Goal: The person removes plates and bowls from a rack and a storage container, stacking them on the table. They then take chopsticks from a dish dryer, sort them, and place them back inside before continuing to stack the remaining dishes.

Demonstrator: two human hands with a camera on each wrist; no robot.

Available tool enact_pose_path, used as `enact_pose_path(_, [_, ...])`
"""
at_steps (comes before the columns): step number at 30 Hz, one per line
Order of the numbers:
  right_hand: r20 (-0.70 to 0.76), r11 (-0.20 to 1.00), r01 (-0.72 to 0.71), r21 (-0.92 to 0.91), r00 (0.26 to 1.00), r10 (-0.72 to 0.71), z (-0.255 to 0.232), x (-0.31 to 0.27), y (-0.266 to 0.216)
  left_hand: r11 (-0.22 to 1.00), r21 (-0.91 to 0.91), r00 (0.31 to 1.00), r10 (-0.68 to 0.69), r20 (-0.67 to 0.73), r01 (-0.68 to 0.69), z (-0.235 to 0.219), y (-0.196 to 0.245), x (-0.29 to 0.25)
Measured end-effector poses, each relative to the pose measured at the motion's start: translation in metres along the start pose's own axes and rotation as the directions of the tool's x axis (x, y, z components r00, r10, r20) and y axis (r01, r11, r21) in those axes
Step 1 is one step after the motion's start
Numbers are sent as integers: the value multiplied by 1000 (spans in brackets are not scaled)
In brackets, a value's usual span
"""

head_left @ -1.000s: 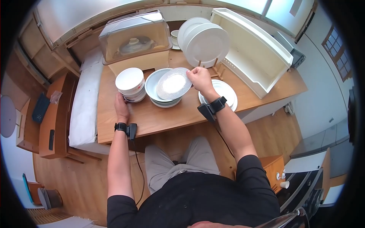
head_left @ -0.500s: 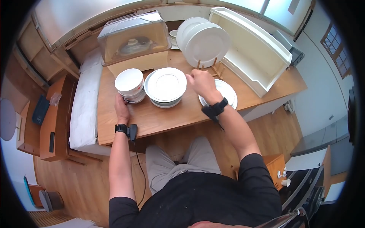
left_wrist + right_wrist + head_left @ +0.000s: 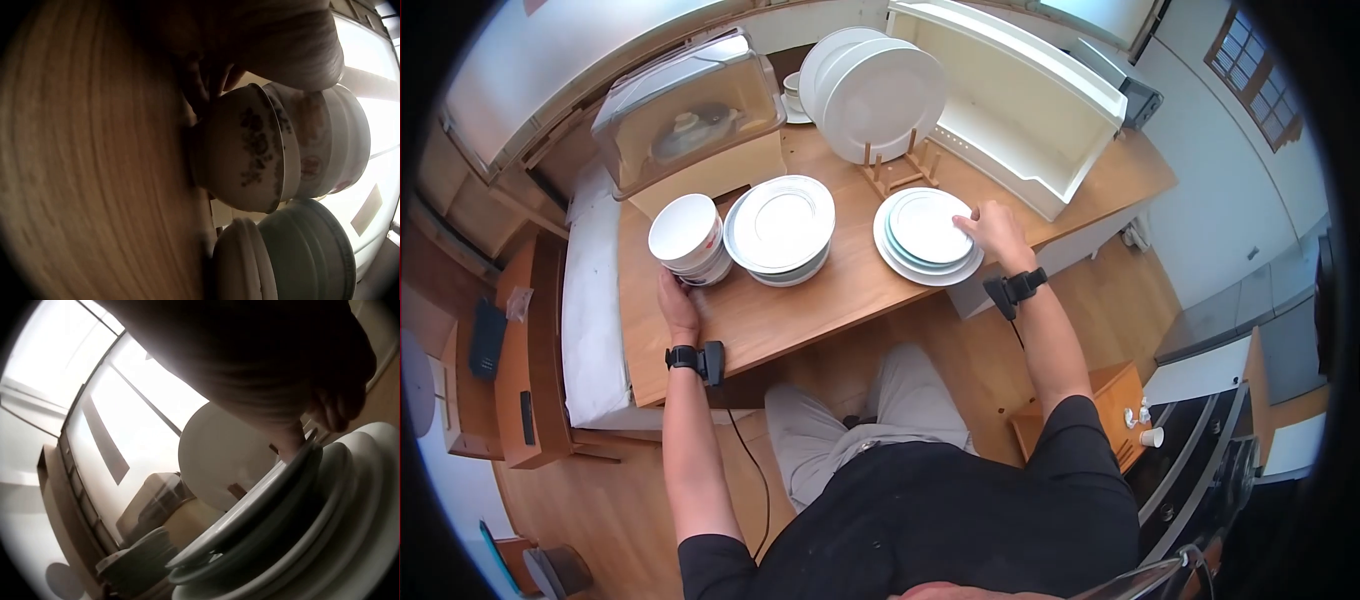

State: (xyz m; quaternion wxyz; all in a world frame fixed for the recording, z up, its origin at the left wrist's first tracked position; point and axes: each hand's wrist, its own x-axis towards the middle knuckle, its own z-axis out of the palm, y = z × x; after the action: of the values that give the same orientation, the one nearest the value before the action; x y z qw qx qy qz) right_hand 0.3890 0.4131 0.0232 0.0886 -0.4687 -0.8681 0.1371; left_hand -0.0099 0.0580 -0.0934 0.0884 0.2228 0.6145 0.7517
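At the left of the table my left hand (image 3: 678,305) cups the side of a stack of white bowls (image 3: 685,230), its fingers low by the bottom bowl. The left wrist view shows a flower pattern on the lowest bowl (image 3: 250,150). My right hand (image 3: 998,235) pinches the rim of a small white plate (image 3: 928,226), the top one of a stack of plates. In the right wrist view this plate (image 3: 250,500) tilts over a second plate, with larger plates (image 3: 369,506) below. Between the hands, a white plate (image 3: 785,222) lies on a stack of bowls (image 3: 795,272).
Large white plates (image 3: 885,100) stand upright in a wooden rack (image 3: 900,175) behind. A cream-coloured open box (image 3: 1010,110) lies at the back right. At the back left is a box with a clear lid (image 3: 690,120). The table's front edge (image 3: 820,345) faces the person's legs.
The right hand laid a plate on the middle bowl stack, let go, and moved right to the plate stack's rim. The left hand stayed at the bowls. The head view has shifted.
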Motion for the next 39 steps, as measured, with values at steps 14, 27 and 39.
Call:
enact_pose_path(14, [53, 823, -53, 566, 998, 28, 1, 20, 32, 996, 72, 998, 60, -18, -58, -1, -4, -1])
enact_pose_path(27, [115, 379, -7, 925, 958, -264, 14, 21, -123, 996, 88, 1000, 24, 5, -24, -5, -6, 3])
enact_pose_path(39, [-246, 767, 428, 478, 903, -351, 55, 21, -178, 995, 93, 999, 32, -30, -29, -4, -11, 3])
